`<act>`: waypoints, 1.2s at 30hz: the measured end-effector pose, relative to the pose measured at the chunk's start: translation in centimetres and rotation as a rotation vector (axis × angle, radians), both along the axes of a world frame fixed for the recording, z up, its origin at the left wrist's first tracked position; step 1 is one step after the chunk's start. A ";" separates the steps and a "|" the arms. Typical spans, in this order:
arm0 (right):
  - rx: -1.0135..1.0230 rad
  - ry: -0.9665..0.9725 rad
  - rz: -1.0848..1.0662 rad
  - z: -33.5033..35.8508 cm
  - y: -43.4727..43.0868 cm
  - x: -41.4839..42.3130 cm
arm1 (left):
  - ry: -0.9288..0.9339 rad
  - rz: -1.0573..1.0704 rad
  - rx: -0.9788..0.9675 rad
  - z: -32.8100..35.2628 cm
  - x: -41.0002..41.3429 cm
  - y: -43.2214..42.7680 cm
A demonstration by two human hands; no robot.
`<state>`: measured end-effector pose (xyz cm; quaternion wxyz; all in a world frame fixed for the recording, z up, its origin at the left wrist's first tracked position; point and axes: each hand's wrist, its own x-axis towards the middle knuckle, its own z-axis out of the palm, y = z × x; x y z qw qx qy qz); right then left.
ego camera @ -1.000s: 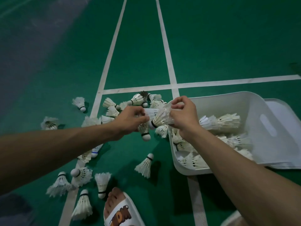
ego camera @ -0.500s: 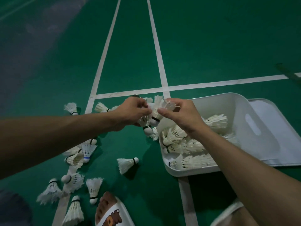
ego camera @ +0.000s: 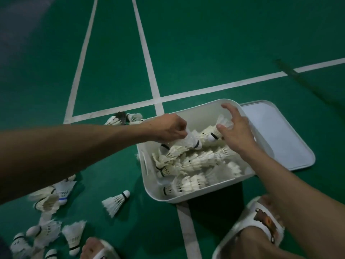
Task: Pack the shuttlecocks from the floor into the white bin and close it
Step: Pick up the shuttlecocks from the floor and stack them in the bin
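The white bin (ego camera: 196,112) stands on the green court floor and holds several white shuttlecocks (ego camera: 194,163). My left hand (ego camera: 169,128) hovers over the bin's left side and grips a shuttlecock (ego camera: 190,141) by its feathers, cork pointing right. My right hand (ego camera: 235,131) is over the bin's far right part with its fingers spread. A blurred shuttlecock (ego camera: 225,122) sits just by its thumb, above another one (ego camera: 210,133) lying in the bin. Loose shuttlecocks remain on the floor: one alone (ego camera: 115,202), a cluster at left (ego camera: 50,199), more at lower left (ego camera: 72,234).
The bin's white lid (ego camera: 280,143) lies flat on the floor right of the bin. A few shuttlecocks (ego camera: 123,118) lie behind the bin's left corner. My feet in white slippers are at the bottom, one at right (ego camera: 261,221) and one at the bottom left (ego camera: 97,249). White court lines cross the floor.
Both hands moved right from the floor pile to over the bin. The right hand's fingers have spread apart; the left still grips a shuttlecock. The view shifted toward the bin.
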<state>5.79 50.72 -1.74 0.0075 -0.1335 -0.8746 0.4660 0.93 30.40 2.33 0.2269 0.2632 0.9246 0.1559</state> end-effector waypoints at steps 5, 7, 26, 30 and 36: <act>0.154 -0.067 -0.011 -1.2 2.2 -0.1 | -0.045 -0.228 -0.070 -2.0 -2.4 2.9; 0.223 -0.082 -0.005 -1.5 2.5 0.0 | -0.077 -0.287 -0.066 -2.7 -3.2 3.8; 0.322 -0.090 -0.018 -3.2 3.4 -0.2 | 0.028 -0.778 -0.282 -6.0 -8.2 9.6; 0.324 -0.049 -0.053 -3.3 3.4 -0.3 | 0.094 -0.791 -0.293 -5.8 -8.0 8.8; 0.314 -0.013 -0.142 -3.5 3.2 -0.6 | 0.089 -0.757 -0.266 -6.0 -7.9 7.7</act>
